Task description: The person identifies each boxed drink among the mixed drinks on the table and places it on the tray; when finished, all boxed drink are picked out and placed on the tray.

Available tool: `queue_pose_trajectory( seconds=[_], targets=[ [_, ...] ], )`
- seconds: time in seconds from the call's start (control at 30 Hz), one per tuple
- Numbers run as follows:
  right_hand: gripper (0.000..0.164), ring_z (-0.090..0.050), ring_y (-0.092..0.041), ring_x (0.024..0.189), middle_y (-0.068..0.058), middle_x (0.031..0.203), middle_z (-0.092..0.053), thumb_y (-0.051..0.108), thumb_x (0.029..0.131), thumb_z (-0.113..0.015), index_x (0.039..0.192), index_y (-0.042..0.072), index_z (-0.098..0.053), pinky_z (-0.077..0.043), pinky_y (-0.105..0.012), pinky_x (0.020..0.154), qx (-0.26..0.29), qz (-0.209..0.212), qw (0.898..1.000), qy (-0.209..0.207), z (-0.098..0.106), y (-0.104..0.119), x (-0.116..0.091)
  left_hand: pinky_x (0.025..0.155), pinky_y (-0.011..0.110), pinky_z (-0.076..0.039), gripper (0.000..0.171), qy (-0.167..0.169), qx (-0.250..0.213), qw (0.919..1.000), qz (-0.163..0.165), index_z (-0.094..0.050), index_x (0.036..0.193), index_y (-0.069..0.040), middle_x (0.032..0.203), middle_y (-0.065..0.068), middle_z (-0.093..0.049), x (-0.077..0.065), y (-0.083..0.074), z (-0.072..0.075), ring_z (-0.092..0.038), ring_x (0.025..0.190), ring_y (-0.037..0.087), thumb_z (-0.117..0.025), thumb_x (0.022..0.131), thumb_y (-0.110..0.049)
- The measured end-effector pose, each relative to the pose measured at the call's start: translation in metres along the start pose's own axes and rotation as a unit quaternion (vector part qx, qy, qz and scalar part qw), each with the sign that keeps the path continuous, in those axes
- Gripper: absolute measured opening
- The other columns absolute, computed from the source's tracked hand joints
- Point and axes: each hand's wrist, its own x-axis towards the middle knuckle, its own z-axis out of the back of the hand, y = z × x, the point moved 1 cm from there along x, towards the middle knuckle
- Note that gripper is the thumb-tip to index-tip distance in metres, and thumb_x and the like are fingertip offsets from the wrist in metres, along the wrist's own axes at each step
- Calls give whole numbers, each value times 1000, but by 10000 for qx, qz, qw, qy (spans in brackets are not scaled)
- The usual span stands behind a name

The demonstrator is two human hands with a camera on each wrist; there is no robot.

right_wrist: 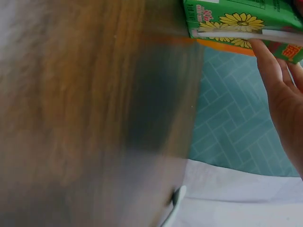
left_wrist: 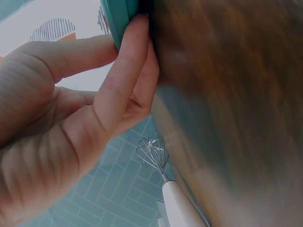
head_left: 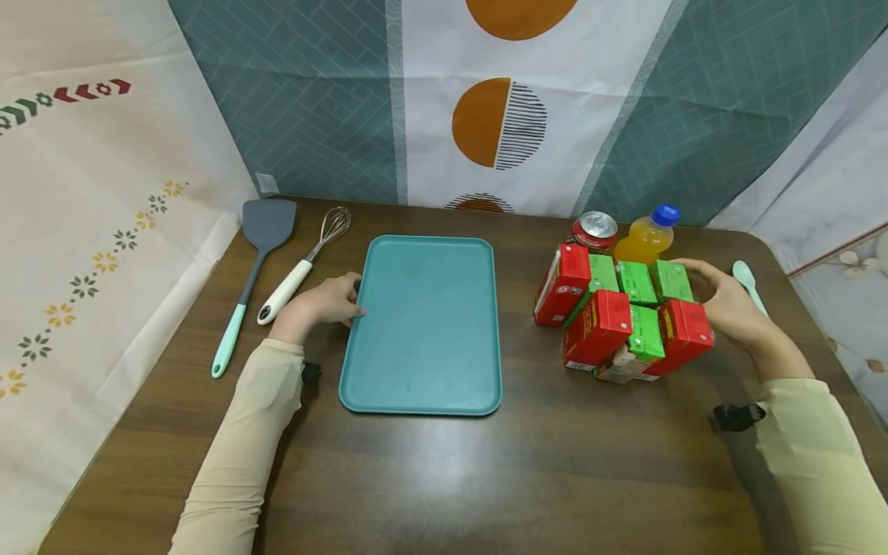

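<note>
My left hand [head_left: 333, 299] pinches the left edge of a teal rectangular tray [head_left: 425, 324], which lies flat on the table. In the left wrist view, the thumb and fingers [left_wrist: 124, 75] meet at its rim. On the other side, my right hand [head_left: 735, 308] holds a green drink carton [head_left: 671, 280] at the back right of a cluster. A white straw and yellow flowers show on the green carton [right_wrist: 236, 21] in the right wrist view, where part of the hand is cut off. Several red cartons [head_left: 600, 327] and green cartons [head_left: 634, 283] stand close together beside it.
Behind the cartons are a red can [head_left: 595, 230] and an orange drink bottle [head_left: 645, 237] with a blue cap. A pale spoon [head_left: 748, 285] lies far right. Left of the tray lie a whisk [head_left: 286, 291] and a grey spatula [head_left: 258, 250]. Patterned cloth [head_left: 305, 92] borders the table.
</note>
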Motion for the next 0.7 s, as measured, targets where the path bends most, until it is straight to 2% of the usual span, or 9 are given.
queue_pose_trajectory(
  seconds=[0.07,0.2,0.33,0.47,0.57,0.63,0.7],
  targets=[
    [63,-50,1,106,14,120,-52,-11,79,-63,134,11,-42,-46,-13,77,457,182,9988,-51,1,1,-3,89,47,-45,65,-27,23,10000,-14,-19,141,12,110,29,-54,0,-1,-1,-68,75,24,-57,91,-6],
    [64,-52,3,106,9,120,-53,-18,76,-62,132,8,-46,-44,-10,78,848,531,9944,-329,9,6,-12,88,47,-45,61,-67,96,9999,-37,-21,140,13,108,29,-53,-1,-3,-2,-67,75,24,-55,92,-5],
    [66,-57,3,98,9,115,-56,-18,74,-66,131,10,-49,-47,-10,70,846,386,9925,-788,22,21,-20,88,47,-45,62,-87,180,9998,25,-19,141,13,113,30,-52,-1,-4,-2,-67,75,24,-54,92,-5],
    [70,-56,4,95,13,114,-55,-15,74,-69,134,15,-48,-46,-9,67,239,231,9926,-1164,41,45,-28,89,47,-45,64,-72,215,9997,16,-17,142,13,117,33,-51,-1,-5,-3,-67,76,24,-53,93,-6],
    [74,-51,2,102,13,122,-47,-19,75,-64,138,15,-44,-45,-8,71,-282,626,9876,-1409,56,66,-33,89,47,-46,65,-25,236,9997,9,-15,142,13,118,33,-50,0,-4,-3,-67,76,24,-52,93,-6],
    [75,-48,-2,106,10,126,-43,-24,76,-59,140,11,-41,-43,-8,78,-383,1028,9818,-1548,63,81,-35,89,46,-45,65,12,241,9997,26,-13,142,13,119,34,-49,1,-4,-3,-67,76,23,-52,93,-6],
    [72,-46,-4,111,11,128,-44,-21,78,-58,140,9,-40,-38,-9,88,-706,1437,9702,-1816,68,96,-37,89,46,-45,66,37,254,9997,38,-12,143,13,121,34,-49,2,-4,-3,-67,76,23,-51,94,-6]
  ],
)
